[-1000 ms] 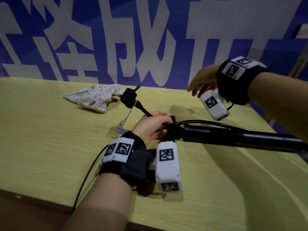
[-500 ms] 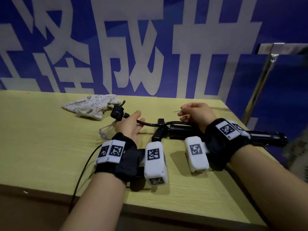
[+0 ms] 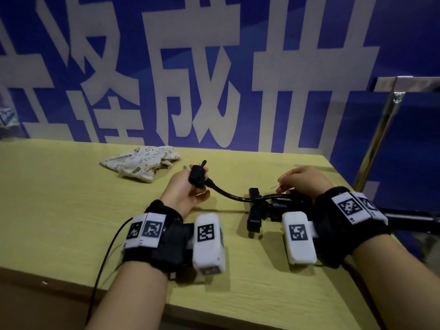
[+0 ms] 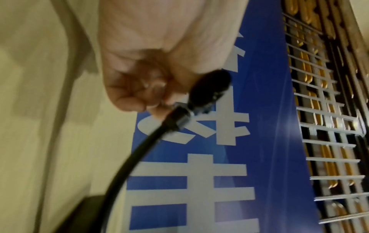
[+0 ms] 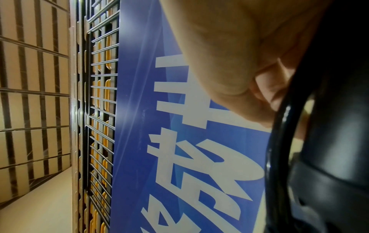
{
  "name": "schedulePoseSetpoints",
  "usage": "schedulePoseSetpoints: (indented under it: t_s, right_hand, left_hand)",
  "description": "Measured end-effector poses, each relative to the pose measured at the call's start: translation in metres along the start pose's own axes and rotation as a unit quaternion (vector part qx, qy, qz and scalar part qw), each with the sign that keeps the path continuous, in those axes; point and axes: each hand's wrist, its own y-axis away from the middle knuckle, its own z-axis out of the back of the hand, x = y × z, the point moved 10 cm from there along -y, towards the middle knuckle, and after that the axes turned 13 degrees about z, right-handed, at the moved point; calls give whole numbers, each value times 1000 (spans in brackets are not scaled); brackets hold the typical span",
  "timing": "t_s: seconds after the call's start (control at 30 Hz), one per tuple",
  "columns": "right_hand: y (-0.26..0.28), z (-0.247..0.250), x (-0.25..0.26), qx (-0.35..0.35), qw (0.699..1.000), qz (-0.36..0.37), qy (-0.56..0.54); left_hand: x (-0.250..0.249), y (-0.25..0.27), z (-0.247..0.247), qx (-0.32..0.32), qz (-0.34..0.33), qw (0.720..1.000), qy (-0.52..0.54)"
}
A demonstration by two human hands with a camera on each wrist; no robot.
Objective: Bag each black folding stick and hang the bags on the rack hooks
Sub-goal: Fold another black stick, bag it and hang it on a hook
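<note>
On the table [image 3: 59, 210]: left hand [image 3: 183, 194] gripping the black folding stick [image 3: 266, 206] by its head, right hand [image 3: 302, 181] pinching a thin wire; best folded slowly before bagging.

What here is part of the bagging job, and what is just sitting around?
Part of the job:
- black folding stick, lying on the table
- its small black head, held in the left hand
- right hand, on the stick
- printed cloth bag
- metal rack

Just there:
- table
- blue banner
- wrist cameras
</note>
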Motion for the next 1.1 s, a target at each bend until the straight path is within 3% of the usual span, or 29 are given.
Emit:
schedulePoseSetpoints:
  t_s: [0.13, 0.23, 0.37, 0.5, 0.63, 1.1]
  right_hand:
    - [0, 6, 0, 12, 996, 12, 91]
    - [1, 1, 17, -12, 994, 72, 78]
    - [10, -17, 46, -30, 987, 159, 9]
    - [17, -42, 62, -19, 979, 205, 5]
    - [16, -44, 60, -45, 978, 205, 18]
    - [17, -48, 56, -35, 978, 203, -13]
  left_hand:
    - [11, -8, -24, 76, 91, 974, -192]
    - [2, -8, -38, 77, 80, 939, -326]
    - [11, -2, -63, 111, 78, 903, -407]
    - [15, 0, -76, 69, 35, 852, -518]
    - [7, -4, -68, 18, 16, 867, -497]
    - [6, -3, -63, 22, 5, 869, -494]
